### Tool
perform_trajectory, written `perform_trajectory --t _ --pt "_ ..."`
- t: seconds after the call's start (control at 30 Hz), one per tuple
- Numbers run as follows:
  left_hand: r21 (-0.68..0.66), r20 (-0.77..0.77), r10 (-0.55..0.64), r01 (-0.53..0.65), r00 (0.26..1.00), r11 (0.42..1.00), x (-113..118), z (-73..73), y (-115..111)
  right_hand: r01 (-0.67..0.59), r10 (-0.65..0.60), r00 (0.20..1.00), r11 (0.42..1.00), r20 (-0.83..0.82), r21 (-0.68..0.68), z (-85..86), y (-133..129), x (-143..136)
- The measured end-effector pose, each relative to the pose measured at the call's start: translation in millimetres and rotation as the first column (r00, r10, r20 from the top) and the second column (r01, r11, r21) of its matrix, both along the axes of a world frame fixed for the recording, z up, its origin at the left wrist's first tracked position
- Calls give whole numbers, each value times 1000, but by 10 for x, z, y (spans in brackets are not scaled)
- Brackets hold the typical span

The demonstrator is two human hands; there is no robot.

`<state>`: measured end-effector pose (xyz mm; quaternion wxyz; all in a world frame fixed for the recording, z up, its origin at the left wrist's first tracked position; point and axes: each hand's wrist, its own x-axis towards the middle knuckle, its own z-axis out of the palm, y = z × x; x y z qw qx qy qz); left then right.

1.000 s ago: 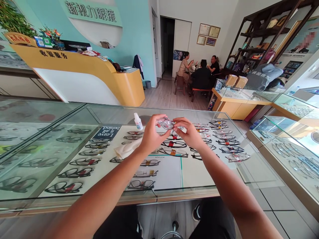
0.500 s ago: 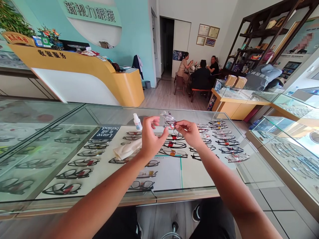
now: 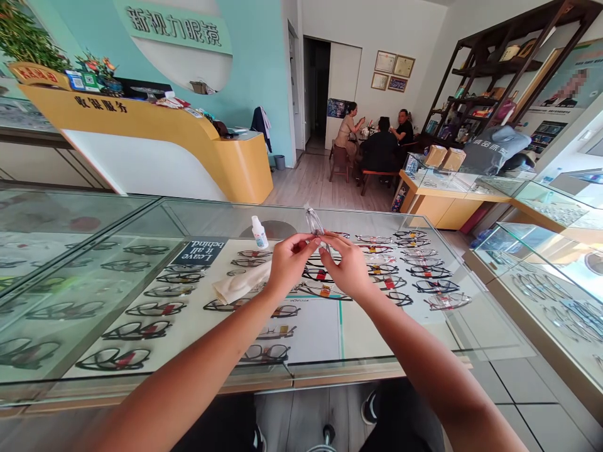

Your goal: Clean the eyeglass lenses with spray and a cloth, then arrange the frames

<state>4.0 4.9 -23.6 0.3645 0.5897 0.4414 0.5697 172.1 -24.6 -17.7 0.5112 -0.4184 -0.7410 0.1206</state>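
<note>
A pair of clear glasses (image 3: 314,221) is held up above the glass display case (image 3: 377,367), tilted on end. My left hand (image 3: 293,260) pinches its lower part from the left, fingers closed. On the other side my right hand (image 3: 346,263) also has its fingers closed on the glasses, and the fingertips of both hands meet. A white bottle (image 3: 259,232) stands on the case to the left of my hands. Near my left wrist lies a cream cloth (image 3: 238,285). Rows of glasses (image 3: 426,272) with small tags show beneath the glass.
A dark printed card (image 3: 200,252) lies at the left of the rows. Beyond the case are a yellow and white counter (image 3: 242,166) and people seated at a table (image 3: 365,132). More display cases (image 3: 541,251) stand at the right.
My left hand has moved right and closed on the glasses beside my right hand. The glasses have turned more upright, and my right hand has shifted slightly left.
</note>
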Motion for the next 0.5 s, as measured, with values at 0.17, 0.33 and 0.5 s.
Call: perform_trajectory --t 0.17,0.33,0.5 --pt "13 -69 -12 13 998 1000 -89 0 79 -65 61 994 997 -85 -42 77 42 82" --pt "104 -403 -39 88 914 991 -223 104 291 193 -213 945 976 -247 -103 164 208 345" --pt "12 -834 -80 162 547 987 -130 299 582 167 -243 919 954 -310 -250 254 313 592"
